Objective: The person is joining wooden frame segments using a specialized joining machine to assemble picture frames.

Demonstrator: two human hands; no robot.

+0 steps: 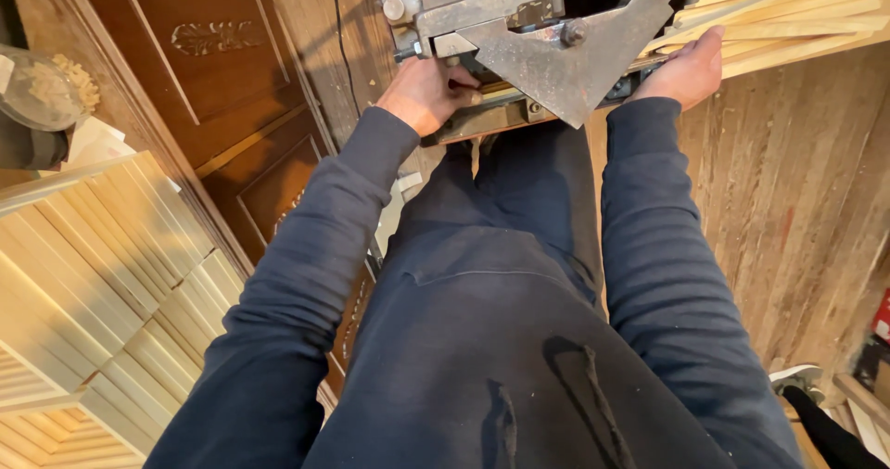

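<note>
L hand (428,94) clamped on grey metal machine (547,33) edge; R hand (688,69) flat, fingers together, on pale wooden strips (797,15). Looks mid-feed; next needs steady push.

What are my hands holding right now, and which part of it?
The left hand grips the near edge of the grey metal machine by a part under its body. The right hand rests open on the pale wooden strips beside it.

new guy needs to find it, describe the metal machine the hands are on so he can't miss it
Look to the top of the view, above the dark carved wooden door. The grey metal machine sits between the left hand and right hand. Unlike the pale wood strips beside it, it is worn steel with a triangular plate.
</note>
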